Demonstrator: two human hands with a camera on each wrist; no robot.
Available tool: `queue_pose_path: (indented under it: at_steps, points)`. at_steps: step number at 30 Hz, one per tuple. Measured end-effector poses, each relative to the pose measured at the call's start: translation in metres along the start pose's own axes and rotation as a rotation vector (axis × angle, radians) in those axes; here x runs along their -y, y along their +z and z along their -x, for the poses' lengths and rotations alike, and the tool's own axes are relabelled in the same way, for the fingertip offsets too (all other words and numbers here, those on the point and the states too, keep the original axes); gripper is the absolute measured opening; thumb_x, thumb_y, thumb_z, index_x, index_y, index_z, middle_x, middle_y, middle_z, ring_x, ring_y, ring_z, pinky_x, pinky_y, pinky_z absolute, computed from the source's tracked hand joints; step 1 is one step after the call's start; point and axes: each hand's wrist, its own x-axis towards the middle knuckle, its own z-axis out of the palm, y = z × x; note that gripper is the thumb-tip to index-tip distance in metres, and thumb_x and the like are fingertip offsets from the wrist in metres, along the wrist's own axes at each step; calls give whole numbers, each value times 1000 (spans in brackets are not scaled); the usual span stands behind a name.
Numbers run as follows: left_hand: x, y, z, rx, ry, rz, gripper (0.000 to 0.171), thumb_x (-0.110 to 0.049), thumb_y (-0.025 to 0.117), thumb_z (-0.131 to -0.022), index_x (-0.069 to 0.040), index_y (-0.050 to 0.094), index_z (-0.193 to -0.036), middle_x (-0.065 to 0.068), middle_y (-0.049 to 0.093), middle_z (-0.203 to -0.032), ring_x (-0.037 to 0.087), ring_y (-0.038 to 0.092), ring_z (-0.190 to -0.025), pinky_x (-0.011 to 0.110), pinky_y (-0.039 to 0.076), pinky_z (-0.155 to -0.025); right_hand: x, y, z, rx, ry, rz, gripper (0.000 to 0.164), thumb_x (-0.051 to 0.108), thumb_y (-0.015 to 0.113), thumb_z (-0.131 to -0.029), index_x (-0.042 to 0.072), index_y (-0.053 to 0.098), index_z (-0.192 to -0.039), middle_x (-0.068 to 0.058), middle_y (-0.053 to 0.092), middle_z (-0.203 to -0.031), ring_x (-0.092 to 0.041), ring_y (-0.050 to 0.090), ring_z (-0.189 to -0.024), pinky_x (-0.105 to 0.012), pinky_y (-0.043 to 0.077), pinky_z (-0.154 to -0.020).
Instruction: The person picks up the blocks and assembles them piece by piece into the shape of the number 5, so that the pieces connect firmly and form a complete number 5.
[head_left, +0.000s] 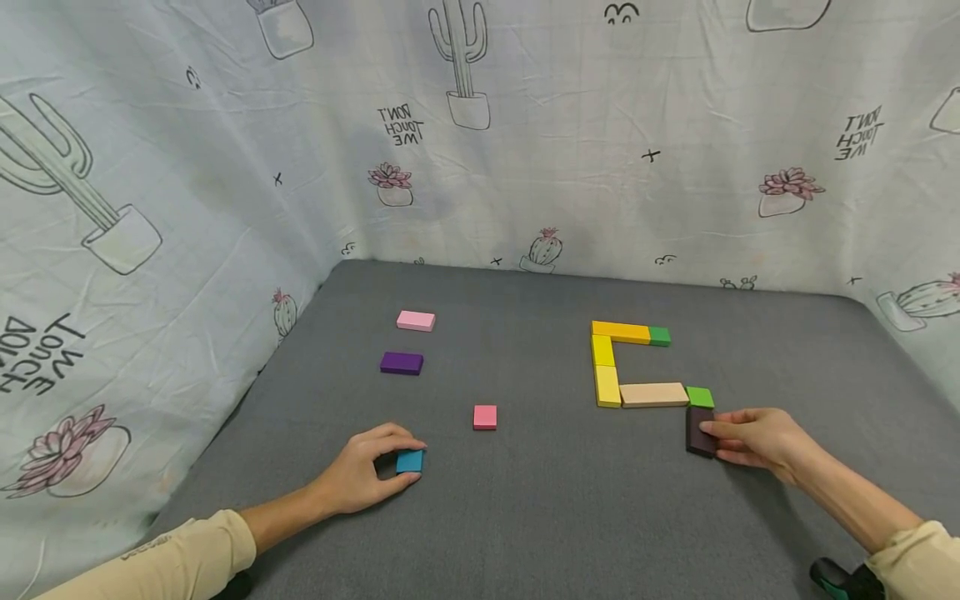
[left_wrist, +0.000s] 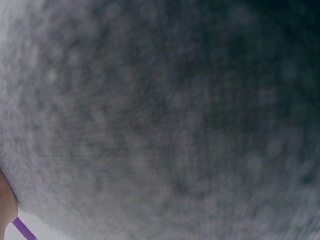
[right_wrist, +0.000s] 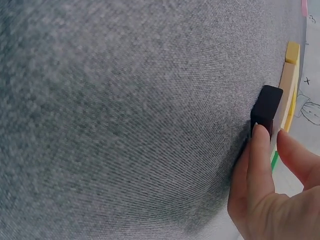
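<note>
My left hand (head_left: 367,468) is at the near left, its thumb and forefinger pinching a small blue block (head_left: 409,462) on the grey cloth. At the right, my right hand (head_left: 761,440) holds a dark brown block (head_left: 700,432) between thumb and fingers; in the right wrist view this block (right_wrist: 267,102) looks black. Its far end meets a light green block (head_left: 700,397), which adjoins a beige block (head_left: 654,395). Yellow blocks (head_left: 607,386) and an orange-yellow block (head_left: 620,332) continue the bent row to a green block (head_left: 659,336). The left wrist view shows mostly blurred cloth.
A coral pink block (head_left: 485,417) lies beyond and right of my left hand. Farther back on the left are a purple block (head_left: 402,363) and a light pink block (head_left: 416,321). A white cactus-print curtain (head_left: 570,150) borders the grey surface (head_left: 525,517) behind and left.
</note>
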Motion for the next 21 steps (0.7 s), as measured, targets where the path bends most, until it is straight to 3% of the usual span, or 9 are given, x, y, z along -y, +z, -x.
queue_pose_path:
  at_steps: [5, 14, 21]
  points:
    - [0, 0, -1, -6, 11, -1, 41, 6, 83, -66, 1, 67, -103, 8, 62, -99, 21, 60, -88, 21, 48, -78, 1, 1, 1, -14, -5, 16, 51, 14, 64, -93, -20, 39, -122, -9, 56, -89, -11, 61, -74, -30, 54, -71]
    - [-2, -1, 0, 2, 0, -1, 41, -2, 83, -71, -7, 67, -109, 2, 62, -105, 18, 60, -92, 21, 48, -80, 1, 1, 1, -10, -6, 11, 48, 16, 66, -92, -18, 44, -118, -8, 57, -90, -12, 61, -76, -31, 54, -72]
    - [-3, -1, 0, 8, -12, -4, 40, -3, 82, -72, -8, 68, -109, 0, 62, -105, 17, 60, -93, 20, 47, -82, -2, -1, 2, -24, -15, 4, 61, 21, 65, -93, -22, 36, -125, -11, 58, -93, -12, 62, -77, -32, 53, -74]
